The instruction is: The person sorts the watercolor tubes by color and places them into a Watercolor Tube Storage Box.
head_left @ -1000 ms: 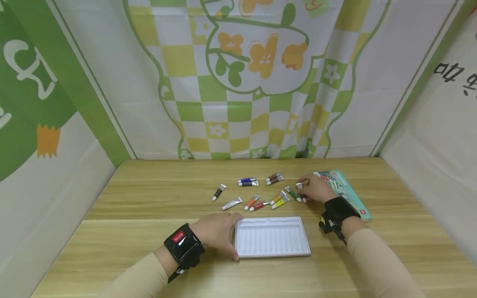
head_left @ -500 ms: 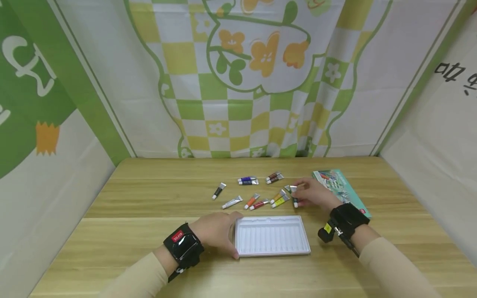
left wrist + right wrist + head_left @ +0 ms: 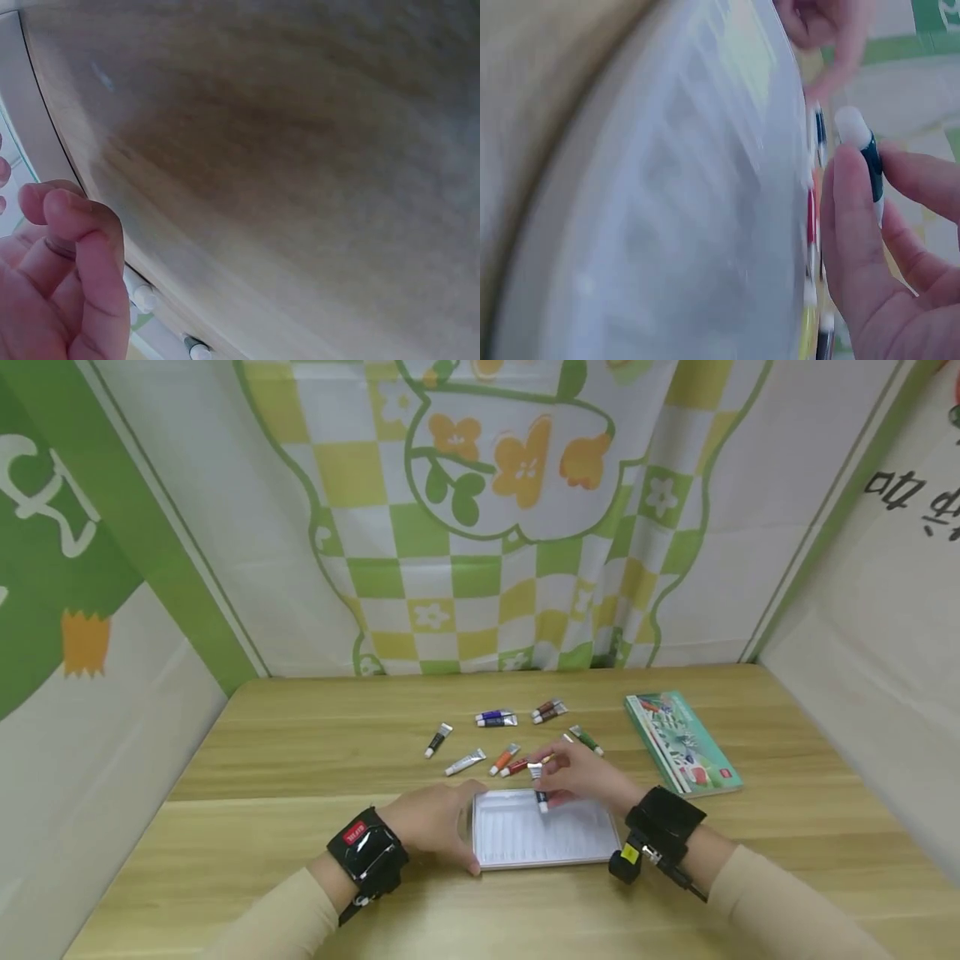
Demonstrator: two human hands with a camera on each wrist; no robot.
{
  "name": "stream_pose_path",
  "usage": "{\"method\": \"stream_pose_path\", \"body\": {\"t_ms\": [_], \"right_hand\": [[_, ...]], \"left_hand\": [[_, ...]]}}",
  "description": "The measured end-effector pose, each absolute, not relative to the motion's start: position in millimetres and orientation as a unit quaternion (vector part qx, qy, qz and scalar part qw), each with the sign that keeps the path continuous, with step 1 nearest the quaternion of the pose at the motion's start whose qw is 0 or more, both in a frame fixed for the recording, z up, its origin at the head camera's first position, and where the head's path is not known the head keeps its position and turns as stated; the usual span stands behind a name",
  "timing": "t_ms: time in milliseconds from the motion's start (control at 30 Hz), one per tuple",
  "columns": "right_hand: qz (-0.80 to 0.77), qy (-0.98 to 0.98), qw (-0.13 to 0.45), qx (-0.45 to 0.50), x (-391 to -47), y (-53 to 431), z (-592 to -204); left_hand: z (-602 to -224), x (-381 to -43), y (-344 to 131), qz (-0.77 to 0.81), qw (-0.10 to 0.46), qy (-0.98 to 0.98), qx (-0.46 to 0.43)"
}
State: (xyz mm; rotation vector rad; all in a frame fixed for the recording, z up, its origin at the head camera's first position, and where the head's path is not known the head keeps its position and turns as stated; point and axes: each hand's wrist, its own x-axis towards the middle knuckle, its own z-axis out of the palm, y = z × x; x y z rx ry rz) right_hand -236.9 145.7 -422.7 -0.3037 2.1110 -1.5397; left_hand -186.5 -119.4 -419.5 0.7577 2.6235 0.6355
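My right hand (image 3: pixel 588 774) pinches a dark green paint tube (image 3: pixel 542 800) between thumb and fingers, its white cap pointing down over the back of the tray. In the right wrist view that tube (image 3: pixel 874 171) shows between the fingertips. The white plastic tray (image 3: pixel 517 853), moulded with a row of narrow slots, lies flat on the table. My left hand (image 3: pixel 431 821) grips its left end, thumb at the front corner and fingers at the back corner. Left fingers (image 3: pixel 90 232) look curled in the left wrist view, where the tray is mostly out of sight.
Behind the tray lie several paint tubes, among them a black (image 3: pixel 438 740), a white (image 3: pixel 465 762), an orange (image 3: pixel 505 759) and a green one (image 3: pixel 587 740). Blue and brown pairs lie farther back. A teal illustrated box (image 3: pixel 686 743) sits at the right.
My right hand has lifted the dark green tube from beside the green one and carried it left and nearer, over the tray. The left hand stays at the tray's left end.
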Motion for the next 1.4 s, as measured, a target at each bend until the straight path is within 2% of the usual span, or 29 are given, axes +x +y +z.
{"method": "stream_pose_path", "body": {"t_ms": [233,500,833,1400], "right_hand": [[-0.580,0.760,0.264,-0.126,-210,112,-425],[-0.576,0.776,0.211,-0.149,-193,93,-433],[-0.524,0.816,0.194,-0.148,-188,87,-436],[-0.378,0.872,0.165,-0.263,-194,87,-432]], "left_hand": [[-418,-190,-119,0.215,0.174,0.922,0.271],[-416,-191,-119,0.220,0.185,0.922,0.260],[-417,-190,-117,0.214,0.177,0.924,0.263],[-414,-184,-118,0.222,0.195,0.922,0.251]]}}
